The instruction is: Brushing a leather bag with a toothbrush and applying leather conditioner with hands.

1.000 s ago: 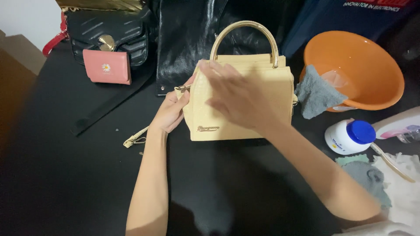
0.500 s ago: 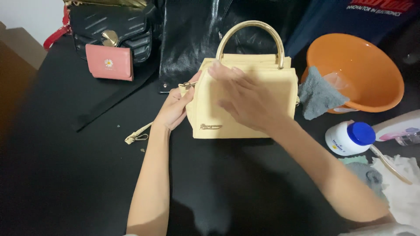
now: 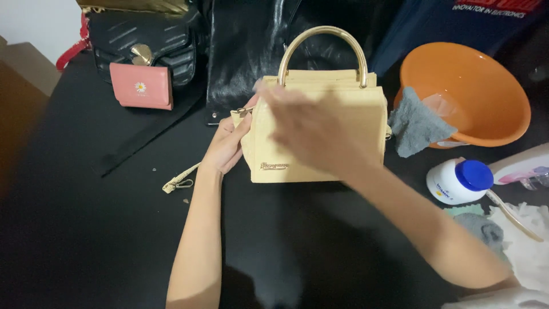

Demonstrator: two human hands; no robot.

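Item one, the pale yellow handbag [image 3: 320, 137]: it lies front-up at the middle of the black table [image 3: 86, 240], its curved gold handle [image 3: 323, 48] pointing away from you, a small metal badge on the lower front. Your left hand [image 3: 226, 146] grips the bag's left edge, fingers curled around the side just below the strap clasp [image 3: 243, 110]. Your right hand [image 3: 311, 129] lies across the bag's front, blurred by motion; it looks flat with fingers spread, though whether it holds anything underneath cannot be told. A thin cream strap [image 3: 180, 178] trails from behind your left wrist across the table. Item two, far left: a pink wallet [image 3: 141, 86] with a small daisy leans against a black quilted bag [image 3: 143, 43]. Item three, behind the handbag: a glossy black bag [image 3: 251, 51]. Item four, right: an orange basin [image 3: 463, 91] with a grey cloth [image 3: 417, 129] draped over its near rim. Item five, near right: a white jar with blue lid [image 3: 460, 182], just beside a second grey cloth [image 3: 486, 229] and crumpled white tissue [image 3: 529, 243].
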